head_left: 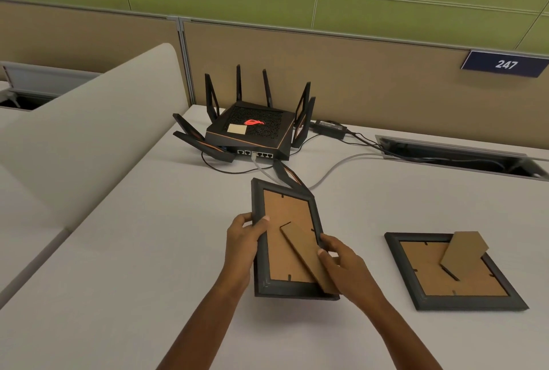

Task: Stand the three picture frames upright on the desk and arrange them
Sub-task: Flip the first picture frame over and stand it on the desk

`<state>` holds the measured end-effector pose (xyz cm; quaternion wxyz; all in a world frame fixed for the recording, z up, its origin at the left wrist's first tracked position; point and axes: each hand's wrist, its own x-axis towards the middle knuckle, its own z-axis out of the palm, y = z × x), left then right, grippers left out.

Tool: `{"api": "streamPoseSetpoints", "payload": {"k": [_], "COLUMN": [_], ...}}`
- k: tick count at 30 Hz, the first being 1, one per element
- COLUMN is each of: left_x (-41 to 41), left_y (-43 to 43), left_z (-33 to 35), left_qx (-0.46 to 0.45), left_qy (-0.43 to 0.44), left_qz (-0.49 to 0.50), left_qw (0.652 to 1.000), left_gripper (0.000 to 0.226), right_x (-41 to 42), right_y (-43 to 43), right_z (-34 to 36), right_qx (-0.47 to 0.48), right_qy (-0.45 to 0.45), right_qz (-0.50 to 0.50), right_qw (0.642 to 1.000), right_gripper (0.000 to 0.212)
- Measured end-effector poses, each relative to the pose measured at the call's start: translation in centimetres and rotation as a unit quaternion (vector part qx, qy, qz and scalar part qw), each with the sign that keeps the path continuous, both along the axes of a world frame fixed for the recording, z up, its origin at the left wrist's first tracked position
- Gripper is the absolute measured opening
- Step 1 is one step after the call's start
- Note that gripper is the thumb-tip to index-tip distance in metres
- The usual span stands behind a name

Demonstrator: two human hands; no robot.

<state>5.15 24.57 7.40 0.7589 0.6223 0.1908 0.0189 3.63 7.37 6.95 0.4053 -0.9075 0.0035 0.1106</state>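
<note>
Head view puts both hands at lower centre of the picture, holding one dark picture frame (286, 239) with its brown cardboard back towards me. My left hand (242, 240) is clamped on the frame's left edge, thumb on the back board. My right hand (341, 262) grips the right edge, its thumb pressing on the cardboard easel stand (309, 257), which angles away from the back. The frame looks tilted, lifted off the desk (148, 251), though I cannot tell whether its lower edge touches.

A second frame (454, 271) lies face down at lower right, its stand raised but the frame flat. I see no third frame from here.

As I judge it, nothing stands upright yet: I am readying the first. The router (252, 132) and its cables at centre limit room further up the picture.
</note>
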Motion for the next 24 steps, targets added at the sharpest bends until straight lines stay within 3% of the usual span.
{"api": "streamPoseSetpoints", "payload": {"k": [3,6,8,12,17,20,22,24], "left_x": [0.1,0.1,0.1,0.2,0.5,0.8,1.1,1.4], "left_y": [-0.9,-1.7,-1.9,-1.9,-2.1,-2.2,-2.5,-2.8], "left_z": [0.7,1.2,1.4,1.6,1.6,2.1,2.9,3.6], "left_qx": [-0.001,-0.026,-0.024,-0.008,-0.001,0.006,0.005,0.028], "left_qy": [-0.013,-0.006,-0.002,-0.001,0.008,-0.002,-0.018,-0.052], "left_qz": [-0.002,-0.005,-0.007,-0.01,0.005,-0.002,-0.02,-0.041], "left_qw": [1.0,1.0,1.0,1.0,1.0,1.0,1.0,0.997], "left_gripper": [0.015,0.012,0.012,0.017,0.032,0.027,0.017,0.018], "right_x": [-0.7,-1.8,-2.2,-2.2,-2.0,-1.7,-1.4,-1.4], "right_y": [1.2,2.8,3.2,2.4,1.7,1.7,1.4,1.4], "right_z": [0.4,1.1,1.3,1.9,1.5,1.6,1.4,1.4], "right_qx": [-0.065,-0.107,-0.13,-0.149,-0.162,-0.162,-0.073,0.062], "right_qy": [-0.063,-0.122,-0.13,-0.103,-0.161,-0.366,-0.429,-0.413], "right_qz": [0.019,0.075,0.103,0.172,0.248,0.193,0.115,0.017], "right_qw": [0.996,0.984,0.978,0.968,0.942,0.896,0.893,0.908], "right_gripper": [0.047,0.087,0.106,0.116,0.097,0.076,0.051,0.038]}}
